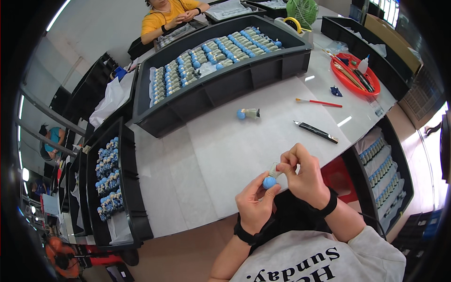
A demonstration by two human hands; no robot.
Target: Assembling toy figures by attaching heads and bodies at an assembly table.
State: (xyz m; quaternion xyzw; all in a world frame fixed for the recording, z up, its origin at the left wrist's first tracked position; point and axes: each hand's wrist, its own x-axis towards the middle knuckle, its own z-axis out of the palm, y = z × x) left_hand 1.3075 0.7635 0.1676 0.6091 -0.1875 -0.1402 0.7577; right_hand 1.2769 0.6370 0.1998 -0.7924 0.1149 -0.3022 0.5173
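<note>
A: Where's the piece being worked on?
B: The small blue-topped figure (269, 182) is held up over the near edge of the white-covered surface (225, 155).
A: And the grip on each side?
B: The left hand (256, 204) pinches the round blue end between thumb and fingers. The right hand (303, 177) has its thumb and forefinger at the pale, clear end; whether they close on it, I can't tell.
A: How would you do this well?
B: I'd let the left hold steady and light, and leave the work to the right fingertips in small, even movements; the clear part looks easy to bend or smudge.
A: And the pose?
B: The left reaches up from below, fingers angled toward the right. The right sits slightly higher, its fingers curled inward to meet it.
</note>
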